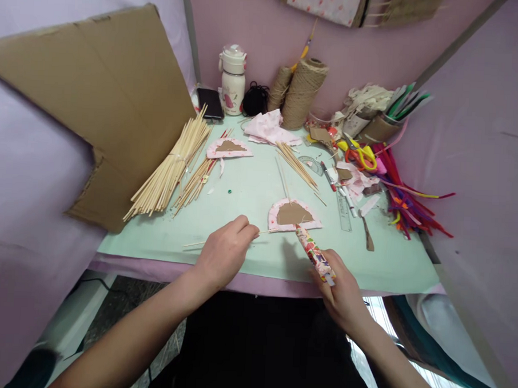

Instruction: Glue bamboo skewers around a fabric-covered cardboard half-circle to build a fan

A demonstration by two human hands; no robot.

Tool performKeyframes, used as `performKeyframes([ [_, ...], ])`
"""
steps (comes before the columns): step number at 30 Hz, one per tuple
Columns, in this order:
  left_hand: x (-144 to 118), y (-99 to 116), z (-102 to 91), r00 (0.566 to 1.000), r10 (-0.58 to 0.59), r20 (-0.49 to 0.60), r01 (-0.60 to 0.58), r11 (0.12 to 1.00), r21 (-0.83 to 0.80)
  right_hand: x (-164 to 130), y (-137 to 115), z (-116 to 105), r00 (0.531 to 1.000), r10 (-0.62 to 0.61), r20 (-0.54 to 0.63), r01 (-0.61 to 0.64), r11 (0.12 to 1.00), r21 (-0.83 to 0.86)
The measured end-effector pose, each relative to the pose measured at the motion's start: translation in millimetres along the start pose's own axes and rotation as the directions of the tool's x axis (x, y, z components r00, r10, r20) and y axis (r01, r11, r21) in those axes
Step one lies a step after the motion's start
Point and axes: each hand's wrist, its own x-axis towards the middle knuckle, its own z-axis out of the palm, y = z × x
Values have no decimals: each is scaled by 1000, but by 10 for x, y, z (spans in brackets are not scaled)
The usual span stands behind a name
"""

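My left hand (227,247) is closed, pinching a thin wooden stick (194,245) that lies low over the table. The stick's right end reaches toward a half-round cardboard piece (293,214) edged with pink-and-white patterned fabric. In my right hand (343,286) is a colourfully patterned glue gun (313,252), its nozzle at the piece's lower straight edge. Whether the nozzle touches the edge, I cannot tell. A second fabric-edged half-round piece (230,148) lies farther back.
Bundled wooden sticks (169,170) and a large cardboard sheet (113,90) stand at left. Twine spools (305,93), a white bottle (233,81) and a phone (210,103) line the back. Yellow scissors (363,155), a clear ruler (344,212) and pipe cleaners (407,203) lie right.
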Motion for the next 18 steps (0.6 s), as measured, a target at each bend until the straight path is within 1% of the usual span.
performKeyframes([
  [2,8,-12,-11,999,7,-42,-7,1000,7,8,118,-150,999,14,-34,-17,993,-115],
  [4,18,-32,-17,997,11,-80,-10,1000,11,16,311,-347,995,33,-96,-56,967,-249],
  [7,43,-78,-8,993,27,-112,-26,1000,8,25,732,-678,971,77,-227,-167,897,-409],
  [8,53,-93,-2,993,33,-117,-32,999,8,31,891,-779,963,99,-249,-205,871,-447],
  [10,68,-115,11,992,44,-120,-42,999,15,50,1203,-934,957,156,-246,-266,812,-519],
  [12,74,-125,23,993,51,-103,-48,998,27,78,1458,-1018,941,236,-242,-335,742,-581],
  [13,73,-128,27,995,53,-88,-51,998,34,91,1547,-1039,936,274,-221,-352,713,-606],
  [15,64,-134,36,997,52,-51,-50,998,44,105,1633,-1069,927,325,-188,-366,672,-644],
  [16,56,-138,40,998,48,-37,-46,998,46,105,1628,-1086,927,334,-168,-360,672,-648],
  [18,36,-152,51,999,43,-31,-42,998,45,104,1527,-1124,924,350,-152,-359,664,-656],
])
